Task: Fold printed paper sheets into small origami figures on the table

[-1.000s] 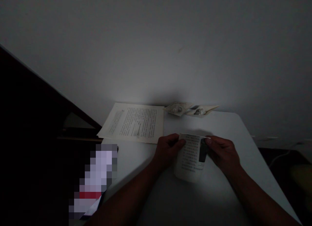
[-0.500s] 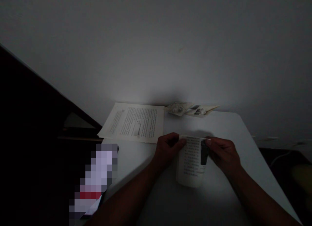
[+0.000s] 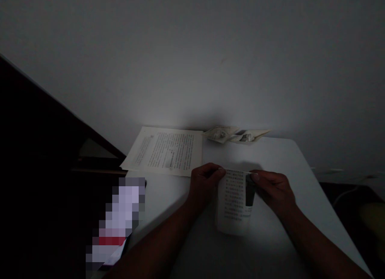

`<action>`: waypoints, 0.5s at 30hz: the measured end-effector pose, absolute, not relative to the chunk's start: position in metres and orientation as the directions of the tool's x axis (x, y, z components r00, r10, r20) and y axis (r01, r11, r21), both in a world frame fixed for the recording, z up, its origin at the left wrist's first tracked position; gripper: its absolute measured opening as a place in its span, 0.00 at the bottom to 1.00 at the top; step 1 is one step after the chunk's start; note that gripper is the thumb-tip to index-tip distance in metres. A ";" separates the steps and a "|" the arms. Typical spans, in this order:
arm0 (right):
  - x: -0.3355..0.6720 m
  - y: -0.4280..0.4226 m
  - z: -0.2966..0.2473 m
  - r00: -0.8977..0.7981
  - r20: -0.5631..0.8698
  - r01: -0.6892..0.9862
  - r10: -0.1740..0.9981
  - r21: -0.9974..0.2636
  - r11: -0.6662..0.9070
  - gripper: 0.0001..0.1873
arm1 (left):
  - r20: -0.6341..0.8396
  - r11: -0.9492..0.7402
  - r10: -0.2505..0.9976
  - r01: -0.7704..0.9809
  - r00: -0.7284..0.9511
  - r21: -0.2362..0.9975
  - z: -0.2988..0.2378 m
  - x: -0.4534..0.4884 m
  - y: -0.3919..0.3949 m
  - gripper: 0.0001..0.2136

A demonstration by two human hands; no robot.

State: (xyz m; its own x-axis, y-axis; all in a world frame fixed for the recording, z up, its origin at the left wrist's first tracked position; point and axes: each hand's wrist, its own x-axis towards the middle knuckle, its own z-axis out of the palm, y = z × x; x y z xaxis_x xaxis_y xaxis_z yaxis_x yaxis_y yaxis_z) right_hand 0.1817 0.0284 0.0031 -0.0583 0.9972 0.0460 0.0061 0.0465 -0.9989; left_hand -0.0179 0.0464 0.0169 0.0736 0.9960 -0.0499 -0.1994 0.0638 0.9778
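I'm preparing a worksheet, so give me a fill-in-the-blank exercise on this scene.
The left hand and right hand hold a printed paper; its dark picture lies nearer the ____ hand.
The folded papers near the wall number ____.
In view, the flat page lies to the ____ of the folded papers.
Missing words: right; two; left.

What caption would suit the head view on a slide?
Two hands pinch the upper edge of a printed paper over a pale table.

The device [image 3: 117,222] at lower left is mostly pixelated out. Print on the held sheet [image 3: 235,198] is too small to read. A yellowish shape [image 3: 373,216] blurs, cropped at right; the bottom edge cuts off the worktop [image 3: 279,152].
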 end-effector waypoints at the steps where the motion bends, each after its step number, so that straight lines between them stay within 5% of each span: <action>1: 0.182 0.029 0.004 -0.055 0.032 0.010 0.998 -0.999 0.033 0.15 | -0.056 0.069 0.996 -0.204 0.068 0.977 0.018 -0.018 0.046 0.06; 8: 0.184 0.030 0.007 -0.068 -0.028 0.006 0.997 -1.000 -0.027 0.15 | -0.060 0.074 0.995 -0.174 0.083 0.982 0.015 -0.017 0.045 0.06; 15: 0.184 0.028 0.007 -0.187 -0.047 0.069 0.981 -0.997 -0.035 0.17 | -0.068 0.097 0.949 -0.078 0.309 0.992 0.015 -0.020 0.046 0.09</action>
State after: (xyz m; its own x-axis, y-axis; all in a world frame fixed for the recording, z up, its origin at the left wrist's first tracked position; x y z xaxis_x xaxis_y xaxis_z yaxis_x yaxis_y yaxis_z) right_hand 0.1839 0.0281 0.0069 -0.1872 0.9812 -0.0470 0.0694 -0.0345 -0.9970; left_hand -0.0196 0.0464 0.0153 0.3086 0.9487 -0.0680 -0.0782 0.0966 0.9922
